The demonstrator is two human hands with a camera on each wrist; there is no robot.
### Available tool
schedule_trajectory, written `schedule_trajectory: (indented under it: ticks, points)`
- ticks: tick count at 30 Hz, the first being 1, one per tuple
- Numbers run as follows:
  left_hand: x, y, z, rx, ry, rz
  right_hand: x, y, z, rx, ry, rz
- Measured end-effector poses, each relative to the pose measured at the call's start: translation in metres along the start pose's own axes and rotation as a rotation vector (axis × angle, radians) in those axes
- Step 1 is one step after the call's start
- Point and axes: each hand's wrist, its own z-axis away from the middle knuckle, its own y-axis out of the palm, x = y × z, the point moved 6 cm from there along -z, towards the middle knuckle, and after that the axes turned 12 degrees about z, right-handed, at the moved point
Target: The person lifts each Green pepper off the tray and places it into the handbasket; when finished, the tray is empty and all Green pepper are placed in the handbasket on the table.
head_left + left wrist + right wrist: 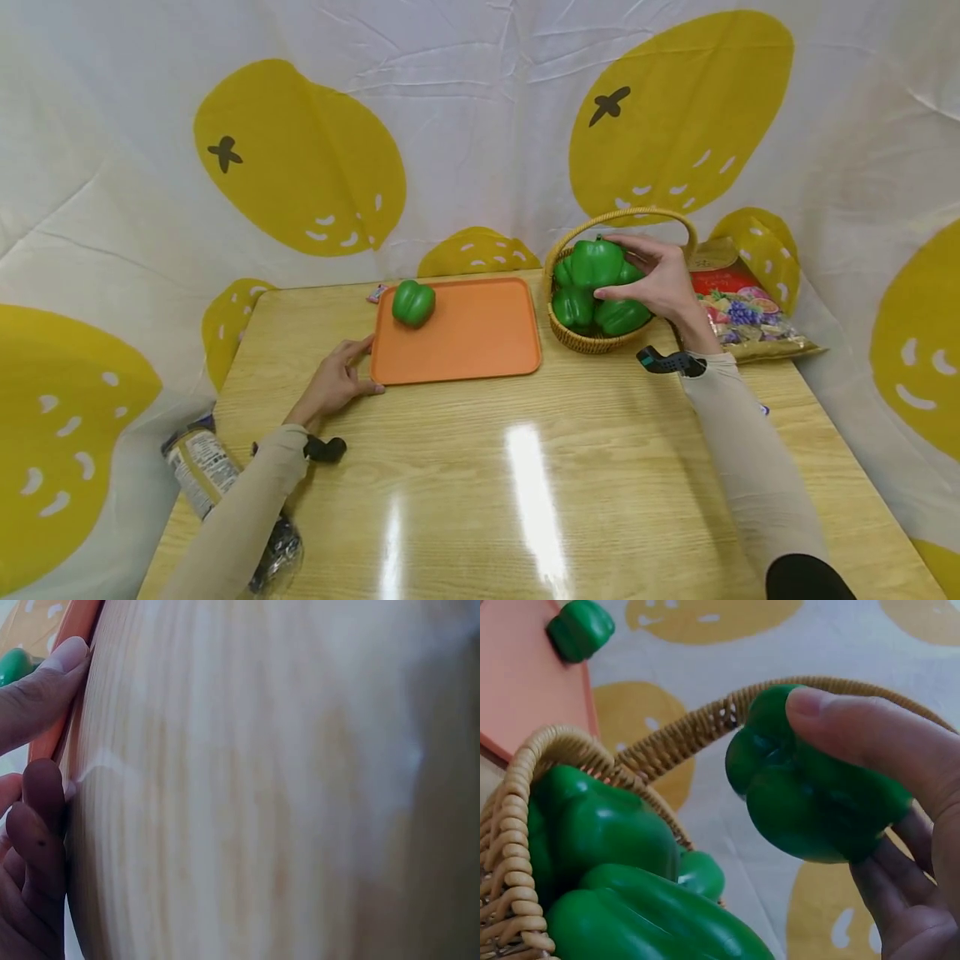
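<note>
My right hand (pixel 660 279) grips a green bell pepper (pixel 810 787) between thumb and fingers, over the wicker basket (pixel 588 342). Several more green bell peppers (pixel 607 825) lie inside the basket, under its arched handle (pixel 637 212). At the left end of the orange tray (pixel 472 333), my left hand (pixel 337 379) holds the rim near the front corner. The left thumb (pixel 52 682) lies along that rim in the left wrist view. One green bell pepper (pixel 413 303) sits on the tray at its back left.
A red and gold bag with fruit pictures (pixel 742 308) lies right of the basket, behind my right forearm. Beside my left forearm is a plastic package (pixel 201 467). A small wrapped piece (pixel 377 293) lies behind the tray. A lemon-print cloth (pixel 465 125) hangs behind the table.
</note>
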Motion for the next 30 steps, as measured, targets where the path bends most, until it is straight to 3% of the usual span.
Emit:
schedule_trajectory:
  ticks: [7, 13, 22, 30]
  points:
    - [0.001, 0.001, -0.002, 0.000, 0.000, 0.013, -0.035, 0.007, -0.016, 0.008, 0.055, 0.300]
    - [0.004, 0.001, -0.002, -0.003, -0.010, 0.015, -0.038, 0.015, -0.031, 0.072, 0.078, 0.485]
    - [0.004, 0.002, -0.003, 0.003, -0.011, 0.025, -0.044, 0.013, -0.039, 0.295, 0.171, 0.574]
    - [0.004, 0.001, -0.003, 0.007, -0.006, 0.021, -0.045, 0.010, -0.041, 0.386, 0.168, 0.603]
